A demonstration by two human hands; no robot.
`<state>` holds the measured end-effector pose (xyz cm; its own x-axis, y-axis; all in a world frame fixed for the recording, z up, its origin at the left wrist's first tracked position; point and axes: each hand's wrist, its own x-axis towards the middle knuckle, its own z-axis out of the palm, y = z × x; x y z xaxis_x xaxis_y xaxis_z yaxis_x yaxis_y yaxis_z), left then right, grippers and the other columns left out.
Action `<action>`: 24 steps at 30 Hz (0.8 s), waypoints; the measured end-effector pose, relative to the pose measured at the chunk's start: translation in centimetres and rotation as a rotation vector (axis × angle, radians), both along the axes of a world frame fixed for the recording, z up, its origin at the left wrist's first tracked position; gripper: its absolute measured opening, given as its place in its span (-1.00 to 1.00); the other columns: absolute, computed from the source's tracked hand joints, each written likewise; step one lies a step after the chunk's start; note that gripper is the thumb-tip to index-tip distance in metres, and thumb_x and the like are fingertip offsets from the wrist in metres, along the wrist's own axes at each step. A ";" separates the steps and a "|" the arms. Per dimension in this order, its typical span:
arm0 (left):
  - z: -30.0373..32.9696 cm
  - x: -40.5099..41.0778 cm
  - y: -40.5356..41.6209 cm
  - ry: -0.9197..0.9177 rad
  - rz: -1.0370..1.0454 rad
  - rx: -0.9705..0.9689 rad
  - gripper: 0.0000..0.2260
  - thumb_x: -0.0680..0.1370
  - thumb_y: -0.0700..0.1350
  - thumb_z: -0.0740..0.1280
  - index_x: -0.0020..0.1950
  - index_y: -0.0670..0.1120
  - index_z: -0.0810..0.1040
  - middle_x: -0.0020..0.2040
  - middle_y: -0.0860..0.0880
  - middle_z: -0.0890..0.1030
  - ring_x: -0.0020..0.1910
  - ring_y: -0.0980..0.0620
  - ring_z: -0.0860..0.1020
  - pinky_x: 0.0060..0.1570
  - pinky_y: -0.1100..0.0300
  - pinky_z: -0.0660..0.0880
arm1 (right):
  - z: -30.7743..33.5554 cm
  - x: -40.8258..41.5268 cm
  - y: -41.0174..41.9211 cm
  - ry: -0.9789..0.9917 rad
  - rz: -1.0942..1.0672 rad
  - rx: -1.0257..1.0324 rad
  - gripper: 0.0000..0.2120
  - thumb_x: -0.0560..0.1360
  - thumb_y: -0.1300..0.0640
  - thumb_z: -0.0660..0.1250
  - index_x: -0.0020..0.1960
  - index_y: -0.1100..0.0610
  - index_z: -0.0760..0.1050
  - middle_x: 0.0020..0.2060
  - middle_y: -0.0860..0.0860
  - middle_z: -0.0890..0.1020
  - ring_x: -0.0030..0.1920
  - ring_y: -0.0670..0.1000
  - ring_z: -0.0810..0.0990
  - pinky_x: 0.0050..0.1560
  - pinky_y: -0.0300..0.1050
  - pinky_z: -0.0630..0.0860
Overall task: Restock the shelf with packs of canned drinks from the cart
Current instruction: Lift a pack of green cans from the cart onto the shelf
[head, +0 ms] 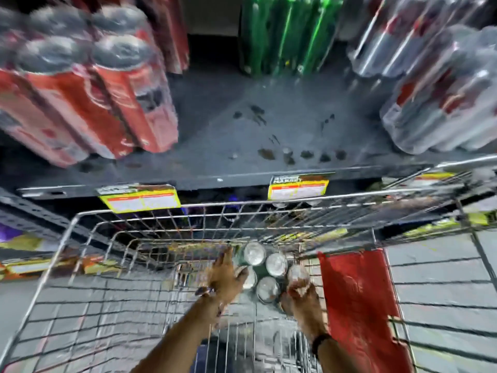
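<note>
A shrink-wrapped pack of cans (266,270), seen from above as silver can tops, stands in the wire cart (88,238) near its front wall. My left hand (227,275) lies against the pack's left side, fingers spread. My right hand (300,294) curls on the pack's near right corner. Whether either hand has closed its grip is blurred. Above the cart runs the dark shelf (242,125), with a bare stained stretch in its middle.
Red can packs (80,98) stand on the shelf's left, silver-and-red can packs (441,103) on its right, green bottles (285,36) at the back. Yellow price tags (139,200) hang on the shelf edge. A red flap (360,305) stands on the cart's right side.
</note>
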<state>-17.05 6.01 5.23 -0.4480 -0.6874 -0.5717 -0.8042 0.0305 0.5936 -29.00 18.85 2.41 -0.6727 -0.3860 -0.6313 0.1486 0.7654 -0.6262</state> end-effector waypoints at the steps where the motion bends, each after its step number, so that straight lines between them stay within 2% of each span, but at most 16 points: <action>1: -1.4 -0.8 -0.3 -0.006 0.002 0.065 -0.34 0.49 0.03 0.25 0.44 -0.19 0.00 0.50 -0.20 0.08 0.46 -0.15 0.10 0.43 0.07 0.15 | -0.9 -0.3 0.2 -0.076 -0.022 -0.029 -0.51 0.38 0.11 0.38 0.22 0.20 0.28 -0.11 0.12 0.62 -0.15 -0.06 0.64 -0.24 -0.35 0.48; 2: -2.7 -1.5 -0.5 0.006 0.020 0.140 -0.27 0.44 0.08 0.30 0.44 -0.18 0.02 0.49 -0.21 0.12 0.45 -0.17 0.14 0.43 0.05 0.18 | -1.8 -0.7 0.4 -0.116 -0.024 -0.057 -0.52 0.39 0.24 0.37 0.20 0.14 0.20 -0.20 0.04 0.62 -0.28 -0.23 0.62 -0.32 -0.45 0.47; 3: -3.7 -2.1 -0.7 0.051 0.039 0.210 -0.19 0.35 0.16 0.35 0.43 -0.17 0.06 0.46 -0.22 0.21 0.42 -0.18 0.23 0.41 0.03 0.24 | -2.8 -1.1 0.6 -0.164 -0.036 -0.065 -0.46 0.36 0.28 0.39 0.20 0.12 0.15 -0.21 0.02 0.63 -0.31 -0.28 0.62 -0.30 -0.44 0.51; 4: -4.8 -2.5 -0.9 0.085 0.072 0.264 -0.13 0.26 0.20 0.39 0.40 -0.18 0.12 0.41 -0.22 0.31 0.37 -0.17 0.32 0.36 0.05 0.31 | -3.3 -1.2 0.6 -0.219 -0.031 -0.070 -0.40 0.34 0.24 0.41 0.24 0.11 0.15 -0.10 0.07 0.62 -0.15 -0.20 0.64 -0.14 -0.33 0.57; 5: -5.5 -2.8 -0.9 0.096 0.089 0.284 -0.16 0.24 0.15 0.44 0.36 -0.19 0.19 0.35 -0.22 0.40 0.32 -0.13 0.38 0.29 0.13 0.35 | -2.9 -1.2 0.5 -0.246 -0.034 -0.064 -0.39 0.36 0.22 0.41 0.28 0.08 0.16 0.07 0.15 0.57 0.05 -0.01 0.61 0.06 -0.09 0.56; 6: -5.8 -2.9 -0.9 0.107 0.098 0.292 -0.26 0.29 0.00 0.47 0.34 -0.22 0.22 0.31 -0.22 0.44 0.28 -0.08 0.41 0.20 0.27 0.34 | -3.4 -1.4 0.6 -0.252 -0.031 -0.073 -0.46 0.40 0.25 0.36 0.27 0.04 0.17 0.16 0.24 0.50 0.14 0.16 0.54 0.16 0.10 0.50; 7: -5.6 -2.9 -0.8 0.123 0.113 0.284 -0.34 0.35 -0.14 0.45 0.34 -0.23 0.21 0.29 -0.21 0.45 0.27 -0.05 0.41 0.10 0.35 0.30 | -3.4 -1.4 0.6 -0.242 -0.054 -0.083 -0.53 0.43 0.30 0.32 0.21 0.01 0.19 0.18 0.34 0.46 0.12 0.21 0.51 0.15 0.14 0.47; 8: -5.6 -3.0 -0.7 0.141 0.127 0.272 -0.36 0.38 -0.22 0.42 0.36 -0.24 0.18 0.30 -0.20 0.45 0.27 -0.06 0.41 0.04 0.39 0.27 | -3.3 -1.3 0.5 -0.238 -0.050 -0.092 -0.56 0.44 0.35 0.28 0.15 0.00 0.19 0.13 0.44 0.43 0.07 0.24 0.49 0.08 0.06 0.48; 10: -5.4 -2.9 -0.5 0.137 0.147 0.273 -0.36 0.42 -0.23 0.37 0.40 -0.19 0.12 0.32 -0.17 0.43 0.28 -0.09 0.41 0.03 0.39 0.27 | -3.1 -1.0 0.1 -0.226 -0.067 -0.097 -0.56 0.44 0.44 0.23 0.16 0.07 0.17 0.09 0.53 0.40 0.08 0.43 0.46 -0.07 -0.03 0.52; 11: -5.2 -2.8 -0.4 0.138 0.154 0.273 -0.37 0.43 -0.21 0.36 0.41 -0.16 0.12 0.33 -0.16 0.43 0.27 -0.10 0.43 0.08 0.36 0.31 | -2.8 -0.8 -0.1 -0.211 -0.077 -0.106 -0.55 0.44 0.45 0.23 0.20 0.12 0.19 0.09 0.54 0.41 0.11 0.47 0.44 -0.06 -0.02 0.52; 13: -4.0 -2.2 -0.3 0.121 0.169 0.268 -0.42 0.45 -0.15 0.35 0.40 -0.12 0.16 0.34 -0.17 0.43 0.27 -0.15 0.43 0.26 0.15 0.38 | -1.7 -0.5 -0.1 -0.165 -0.069 -0.083 -0.47 0.41 0.38 0.32 0.30 0.18 0.20 0.07 0.41 0.53 0.06 0.34 0.53 0.03 0.02 0.49; 15: -2.1 -1.4 0.0 0.100 0.208 0.245 -0.45 0.45 -0.14 0.34 0.38 -0.13 0.19 0.33 -0.18 0.43 0.27 -0.20 0.43 0.29 -0.02 0.40 | 1.2 -0.2 0.0 -0.062 0.024 -0.035 -0.48 0.40 0.25 0.38 0.29 0.19 0.26 0.06 0.22 0.57 0.04 0.16 0.55 0.05 -0.07 0.45; 17: 0.3 -0.8 0.3 0.108 0.262 0.202 -0.50 0.47 -0.16 0.31 0.36 -0.16 0.23 0.28 -0.21 0.48 0.23 -0.20 0.46 0.18 0.09 0.44 | 4.1 -0.2 -0.2 -0.015 0.125 -0.025 -0.50 0.41 0.15 0.37 0.28 0.22 0.30 0.11 0.19 0.54 0.09 0.16 0.53 0.02 -0.16 0.39; 19: 3.7 0.0 0.4 0.091 0.232 0.134 -0.53 0.49 -0.11 0.28 0.34 -0.19 0.23 0.25 -0.17 0.50 0.21 -0.17 0.46 -0.02 0.29 0.38 | 7.6 -0.3 -0.7 0.032 0.193 -0.049 -0.49 0.40 0.08 0.36 0.27 0.20 0.31 0.08 0.18 0.56 0.01 0.13 0.54 -0.03 -0.19 0.36; 22: 9.5 0.8 0.3 0.119 0.200 0.018 -0.51 0.48 -0.01 0.28 0.32 -0.19 0.28 0.27 -0.19 0.49 0.23 -0.14 0.45 0.05 0.23 0.39 | 13.9 -0.4 -1.5 0.191 0.272 -0.046 -0.45 0.31 -0.14 0.35 0.16 0.18 0.37 -0.15 0.14 0.61 -0.17 0.12 0.57 -0.17 -0.14 0.41; 24: 13.9 1.0 -0.1 0.116 0.217 -0.085 -0.59 0.46 0.01 0.30 0.23 -0.17 0.39 0.20 -0.17 0.56 0.19 -0.11 0.49 -0.10 0.31 0.32 | 18.3 -0.5 -1.7 0.301 0.325 -0.075 -0.32 0.15 -0.30 0.28 0.06 0.18 0.45 -0.20 0.12 0.63 -0.17 0.12 0.59 -0.22 -0.14 0.42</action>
